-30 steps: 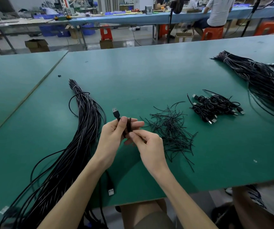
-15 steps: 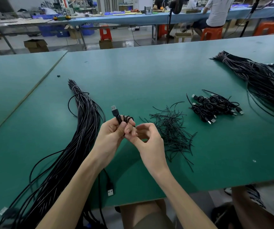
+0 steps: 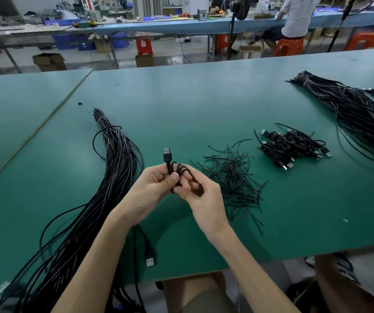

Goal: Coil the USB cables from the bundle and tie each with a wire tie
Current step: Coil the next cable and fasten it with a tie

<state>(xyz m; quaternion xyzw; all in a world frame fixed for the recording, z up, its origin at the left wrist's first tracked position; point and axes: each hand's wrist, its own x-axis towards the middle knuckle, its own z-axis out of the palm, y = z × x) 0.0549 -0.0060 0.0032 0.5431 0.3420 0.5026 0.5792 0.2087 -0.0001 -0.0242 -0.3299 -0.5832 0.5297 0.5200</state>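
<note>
Green table [image 3: 204, 105] — left hand [image 3: 156, 188], right hand [image 3: 204, 199] grip coiled cable [image 3: 170, 164], mostly hidden.

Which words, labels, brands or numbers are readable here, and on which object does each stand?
None can be read.
The coiled black USB cable in the left hand shows no legible mark on its plug.
Any print on the brown cardboard box by the far bench is too blurred.

The wide green table top [image 3: 204, 105] looks matt and smooth. The long bundle of black cables [image 3: 113, 159] has faintly glossy plastic sheaths. The small coiled black cable [image 3: 180, 170] ends in a matt plastic plug with a bright metal tip. The pile of thin black wire ties [image 3: 231, 177] looks dull.
</note>
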